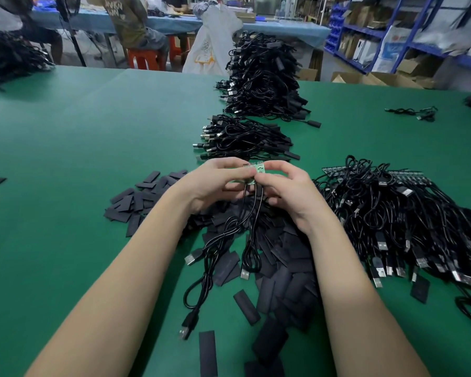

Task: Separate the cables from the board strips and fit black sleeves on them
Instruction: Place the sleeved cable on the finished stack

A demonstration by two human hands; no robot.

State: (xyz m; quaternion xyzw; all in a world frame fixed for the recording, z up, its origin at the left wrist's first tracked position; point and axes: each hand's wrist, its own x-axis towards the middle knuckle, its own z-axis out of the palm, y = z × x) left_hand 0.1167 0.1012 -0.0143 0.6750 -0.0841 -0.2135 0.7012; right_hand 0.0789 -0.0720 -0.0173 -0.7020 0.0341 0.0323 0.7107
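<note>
Head view: left hand (215, 183) and right hand (286, 191) pinch one green board strip (257, 171) above the black sleeves (280, 257); its cables (252, 213) dangle. No writing on them is legible.

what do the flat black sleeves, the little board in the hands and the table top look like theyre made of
Sleeves: matte black, thin and flat, likely heat-shrink plastic; they lie limp and overlapping.
Board: green with a row of metal pins, probably fibreglass circuit board; both hands pinch it.
Table top: dull green with faint creases, seemingly a rubbery or vinyl mat.
</note>
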